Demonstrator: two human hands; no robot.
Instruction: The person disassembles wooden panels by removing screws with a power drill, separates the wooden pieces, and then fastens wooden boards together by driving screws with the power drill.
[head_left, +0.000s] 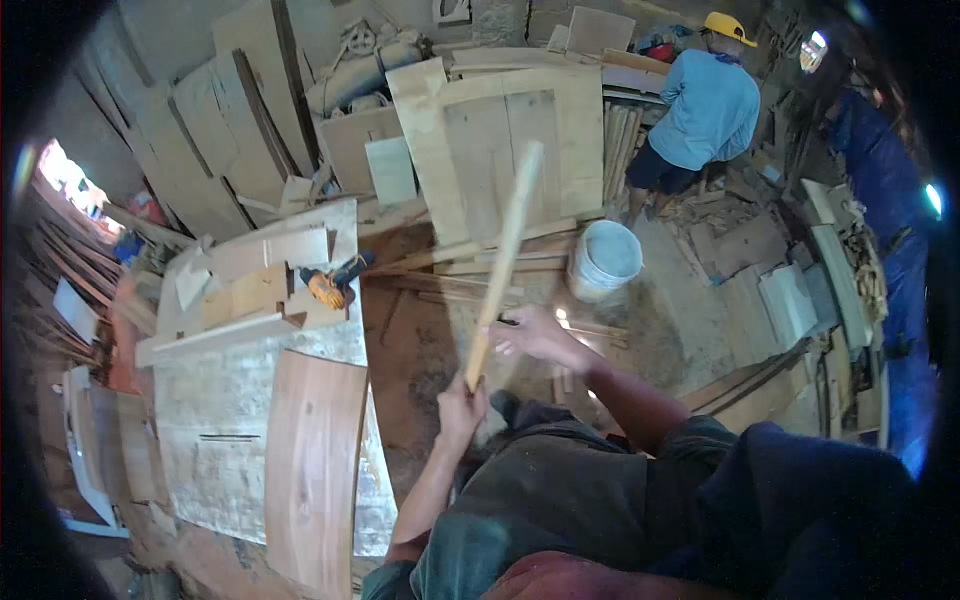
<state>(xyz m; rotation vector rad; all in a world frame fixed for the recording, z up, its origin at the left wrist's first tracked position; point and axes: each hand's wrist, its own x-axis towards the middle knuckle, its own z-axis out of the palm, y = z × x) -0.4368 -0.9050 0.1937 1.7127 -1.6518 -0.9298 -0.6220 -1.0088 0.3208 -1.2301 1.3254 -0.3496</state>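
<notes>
"What's nearest the camera?"

"The wearer's own dark shirt, filling the lower part of the view, with both forearms reaching out past it."

"And the hands?"

"The left hand is closed around the lower end of a pale wooden strip. The right hand is just higher up, fingers at the strip's side; I can't tell whether they grip it."

"Where is the strip exactly?"

"Held up in front of the body, tilted, its far end a bit blurred against a large wooden panel leaning at the back."

"What's around it?"

"A white bucket stands on the floor to the right. On the left, a worktable bears a wide brown board and, farther back, a yellow-and-black drill beside some boards."

"Anyone else?"

"A person in a yellow cap, turned away, near stacked wood at the back."
</notes>
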